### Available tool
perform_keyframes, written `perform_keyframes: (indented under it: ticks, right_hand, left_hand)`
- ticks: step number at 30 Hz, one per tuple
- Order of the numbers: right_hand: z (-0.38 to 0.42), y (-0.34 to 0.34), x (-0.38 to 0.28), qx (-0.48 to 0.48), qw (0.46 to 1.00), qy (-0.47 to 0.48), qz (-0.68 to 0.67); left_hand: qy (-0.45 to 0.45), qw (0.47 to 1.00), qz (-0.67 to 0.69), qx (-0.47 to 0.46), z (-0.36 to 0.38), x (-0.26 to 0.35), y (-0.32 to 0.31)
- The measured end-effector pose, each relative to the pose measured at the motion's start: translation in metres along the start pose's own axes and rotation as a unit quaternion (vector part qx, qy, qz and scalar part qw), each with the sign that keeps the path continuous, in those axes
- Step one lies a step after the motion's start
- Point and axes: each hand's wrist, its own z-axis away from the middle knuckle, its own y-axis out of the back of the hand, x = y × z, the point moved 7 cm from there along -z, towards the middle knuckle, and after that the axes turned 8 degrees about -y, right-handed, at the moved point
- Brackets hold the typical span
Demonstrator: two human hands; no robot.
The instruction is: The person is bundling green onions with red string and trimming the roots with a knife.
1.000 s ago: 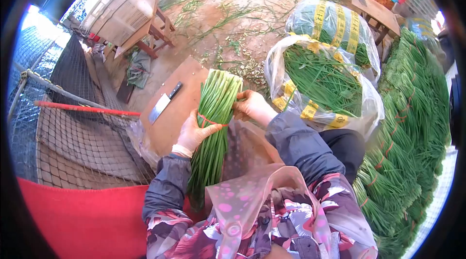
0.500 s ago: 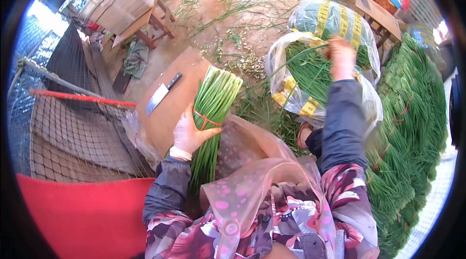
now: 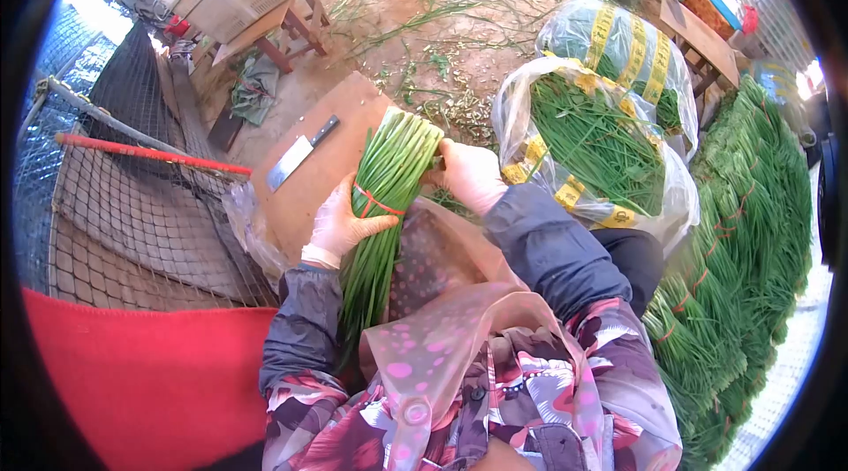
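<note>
A thick bundle of chives (image 3: 389, 162), tied with a red band, stands tilted in front of my body with its pale stalk ends at the top. My left hand (image 3: 340, 224), in a pale thin glove, is wrapped around it at the band, thumb across the front. Gloved too, my right hand (image 3: 473, 172) is closed at the bundle's upper right edge, its fingertips partly hidden at the stalks. A knife (image 3: 300, 151) with a black handle lies on a brown board (image 3: 349, 109) to the left of the bundle.
Right of my hands stands an open plastic bag (image 3: 601, 135) of loose greens, with a taped plastic bale (image 3: 618, 38) behind it. Tied chives (image 3: 738, 268) are heaped along the far right. Netting (image 3: 150, 232) and a red cloth (image 3: 150, 374) lie left.
My right hand has come back from the bag of greens, moving left to the bundle's upper edge. The long strand it was drawing is no longer visible. My left hand keeps its hold.
</note>
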Motion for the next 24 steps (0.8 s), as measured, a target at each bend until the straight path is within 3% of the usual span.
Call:
perform_keyframes:
  ticks: [5,7,8,10,12,14,15,17,18,20,22,24]
  right_hand:
    - [-0.005,-0.009,0.004,0.002,1.0,0.002,-0.021]
    - [-0.011,-0.014,0.01,0.016,0.998,-0.032,0.049]
    - [-0.015,-0.015,0.015,0.015,0.998,-0.03,0.05]
    - [-0.024,0.008,0.041,0.111,0.993,-0.037,0.03]
    - [-0.036,0.041,0.094,0.139,0.979,-0.131,0.076]
    - [-0.027,0.044,0.102,-0.12,0.966,-0.108,0.202]
    - [-0.023,0.058,0.086,-0.119,0.966,-0.107,0.204]
    - [-0.009,0.103,0.009,0.047,0.994,0.098,0.01]
    - [-0.001,0.111,-0.023,0.059,0.984,0.169,0.005]
    - [0.003,0.087,-0.054,0.014,0.964,0.245,0.101]
    - [0.004,0.052,-0.053,-0.074,0.945,0.26,0.184]
    - [0.005,0.046,-0.049,-0.056,0.94,0.263,0.21]
  left_hand:
    - [-0.006,1.0,0.012,0.006,-0.002,-0.019,-0.006]
    - [-0.013,1.0,0.009,0.009,-0.002,-0.016,-0.006]
    - [-0.02,0.999,-0.027,0.018,0.0,-0.011,-0.005]
    - [-0.024,0.997,-0.065,0.03,0.006,-0.001,-0.007]
    - [-0.007,0.979,-0.2,0.044,0.013,0.007,-0.01]
    - [0.006,0.977,-0.212,0.038,0.022,0.018,-0.014]
    - [-0.014,0.965,-0.256,0.046,0.025,0.028,-0.016]
    - [-0.048,0.948,-0.309,0.063,0.028,0.04,-0.028]
    - [-0.049,0.949,-0.306,0.058,0.03,0.044,-0.034]
    - [-0.089,0.937,-0.332,0.06,0.028,0.056,-0.041]
    - [-0.095,0.939,-0.327,0.044,0.026,0.059,-0.046]
    - [-0.112,0.937,-0.329,0.037,0.027,0.063,-0.047]
